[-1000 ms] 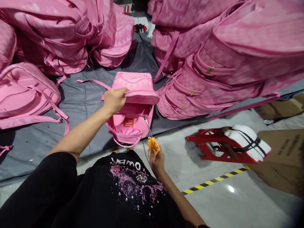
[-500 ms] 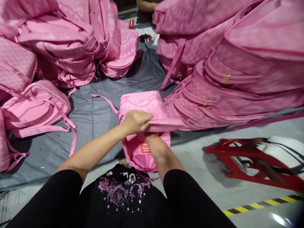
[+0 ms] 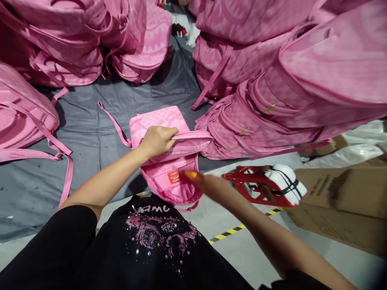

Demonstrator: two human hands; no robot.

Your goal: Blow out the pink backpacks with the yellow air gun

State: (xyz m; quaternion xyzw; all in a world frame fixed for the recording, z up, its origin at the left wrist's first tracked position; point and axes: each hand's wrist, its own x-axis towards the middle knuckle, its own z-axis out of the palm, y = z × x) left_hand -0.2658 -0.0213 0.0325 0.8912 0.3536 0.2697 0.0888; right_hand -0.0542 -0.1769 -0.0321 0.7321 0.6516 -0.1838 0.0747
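A pink backpack (image 3: pixel 169 193) lies unzipped on the grey cloth, its opening facing me and a red label (image 3: pixel 173 176) showing inside. My left hand (image 3: pixel 159 141) is closed around the edge of the raised flap and holds it up. Near the opening's right side is my right hand (image 3: pixel 202 181), smeared by motion. Something orange-yellow shows at its fingertips; whether it is held or worn on a finger I cannot tell. A thin pink strap (image 3: pixel 113 125) trails from the backpack's far left corner.
Pink backpacks are heaped at the left (image 3: pixel 24 108) and stacked at the right (image 3: pixel 248 96) on the grey cloth (image 3: pixel 87 117). On the floor to the right are a red frame with a white strapped pad (image 3: pixel 281 185), cardboard boxes (image 3: pixel 341 197) and yellow-black tape (image 3: pixel 226 235).
My right hand has come out from under the flap to the opening's right side. My left hand still grips the flap, now lifted wider. The view has shifted, showing boxes at right.
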